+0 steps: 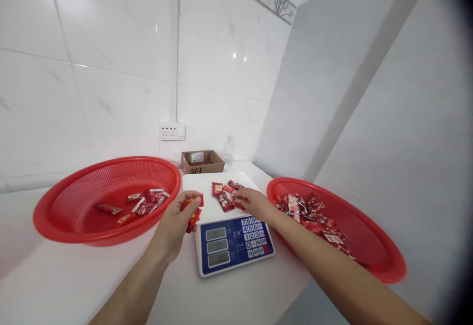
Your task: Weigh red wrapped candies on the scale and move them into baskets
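A white electronic scale (207,187) with a blue keypad panel stands on the white counter between two red baskets. Several red candy packets (222,193) lie on its white pan. My left hand (177,224) hovers at the scale's left edge, fingers closed round a few red packets (193,211). My right hand (253,204) rests on the pan's right side, fingers curled onto a red packet (236,198) among those on the pan. The left red basket (74,216) holds several packets; the right red basket (373,261) holds a larger heap.
A small open cardboard box (202,161) and a clear plastic bottle (229,148) stand at the back against the tiled wall. A wall socket (172,131) sits above the counter. A grey wall closes off the right side.
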Demonstrator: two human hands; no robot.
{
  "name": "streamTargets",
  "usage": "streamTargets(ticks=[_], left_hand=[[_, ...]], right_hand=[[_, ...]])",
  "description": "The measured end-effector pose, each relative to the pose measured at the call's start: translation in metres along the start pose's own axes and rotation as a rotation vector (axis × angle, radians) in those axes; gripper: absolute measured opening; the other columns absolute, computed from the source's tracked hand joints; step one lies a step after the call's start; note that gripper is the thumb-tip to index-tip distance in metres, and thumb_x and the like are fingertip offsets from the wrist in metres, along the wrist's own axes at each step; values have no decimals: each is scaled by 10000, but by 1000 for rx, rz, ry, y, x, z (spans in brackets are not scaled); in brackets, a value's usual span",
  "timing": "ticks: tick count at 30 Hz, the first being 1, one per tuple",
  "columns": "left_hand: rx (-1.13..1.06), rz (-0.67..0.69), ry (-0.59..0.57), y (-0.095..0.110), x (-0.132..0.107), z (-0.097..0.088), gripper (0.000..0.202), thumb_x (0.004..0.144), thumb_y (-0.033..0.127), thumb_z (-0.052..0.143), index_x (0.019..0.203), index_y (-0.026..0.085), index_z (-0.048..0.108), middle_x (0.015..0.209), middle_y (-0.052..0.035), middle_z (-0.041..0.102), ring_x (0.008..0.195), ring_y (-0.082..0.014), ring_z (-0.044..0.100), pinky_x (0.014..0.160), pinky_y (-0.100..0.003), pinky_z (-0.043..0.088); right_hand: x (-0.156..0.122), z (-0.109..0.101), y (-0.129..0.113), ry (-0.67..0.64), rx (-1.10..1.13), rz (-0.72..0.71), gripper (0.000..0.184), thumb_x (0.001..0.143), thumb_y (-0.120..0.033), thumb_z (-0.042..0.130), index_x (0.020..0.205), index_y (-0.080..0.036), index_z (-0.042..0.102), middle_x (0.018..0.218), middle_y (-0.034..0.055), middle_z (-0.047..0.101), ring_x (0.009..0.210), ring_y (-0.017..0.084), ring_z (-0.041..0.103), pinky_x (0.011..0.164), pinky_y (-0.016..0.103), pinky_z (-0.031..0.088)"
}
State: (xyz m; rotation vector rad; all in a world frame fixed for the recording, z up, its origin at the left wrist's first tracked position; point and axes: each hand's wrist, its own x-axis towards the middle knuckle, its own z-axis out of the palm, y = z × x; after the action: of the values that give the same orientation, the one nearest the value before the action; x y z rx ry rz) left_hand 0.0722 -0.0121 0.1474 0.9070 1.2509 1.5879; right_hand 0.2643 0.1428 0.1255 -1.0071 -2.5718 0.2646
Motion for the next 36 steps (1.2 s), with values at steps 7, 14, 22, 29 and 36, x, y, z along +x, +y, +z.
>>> streamTargets(ticks=[7, 14, 22, 29, 36], left_hand=[[15, 0, 0, 0, -1, -1, 309, 693, 433, 636, 889, 203, 572, 662, 41, 489, 505, -65, 407, 418, -166, 344], [21, -1, -9, 1, -1, 1, 314, 694, 446, 628, 878, 198, 575, 602, 50, 475, 481, -64, 388, 417, -166, 330], [22, -4, -14, -1, 0, 0, 315, 696, 442, 630, 886, 200, 560, 663, 44, 480, 507, -62, 394, 417, -162, 340], [25, -6, -14, 0, 0, 0, 302, 714, 425, 617, 897, 192, 554, 662, 40, 480, 502, -59, 390, 413, -162, 338], [19, -2, -26, -2, 0, 1, 300, 715, 424, 618, 898, 194, 557, 681, 39, 487, 500, -56, 397, 412, -162, 342]], right_hand=[[1, 6, 4, 45, 26, -21, 227, 825, -217, 502, 985, -174, 658, 1039, 78, 658, 1004, 199, 564, 873, 321, 415], [3, 6, -1, 22, -14, -37, 212, 827, -260, 517, 944, -177, 674, 993, 76, 674, 961, 201, 578, 859, 316, 410], [7, 8, -11, 31, -84, 63, 230, 838, -323, 516, 950, -201, 675, 1038, 63, 661, 1009, 196, 555, 875, 292, 386], [6, 7, -16, 59, -142, 140, 241, 837, -357, 510, 956, -213, 662, 1072, 59, 643, 1043, 209, 531, 864, 294, 375], [13, 13, -20, 100, -222, 191, 194, 857, -320, 473, 927, -197, 605, 1011, 64, 631, 973, 205, 536, 777, 284, 375]])
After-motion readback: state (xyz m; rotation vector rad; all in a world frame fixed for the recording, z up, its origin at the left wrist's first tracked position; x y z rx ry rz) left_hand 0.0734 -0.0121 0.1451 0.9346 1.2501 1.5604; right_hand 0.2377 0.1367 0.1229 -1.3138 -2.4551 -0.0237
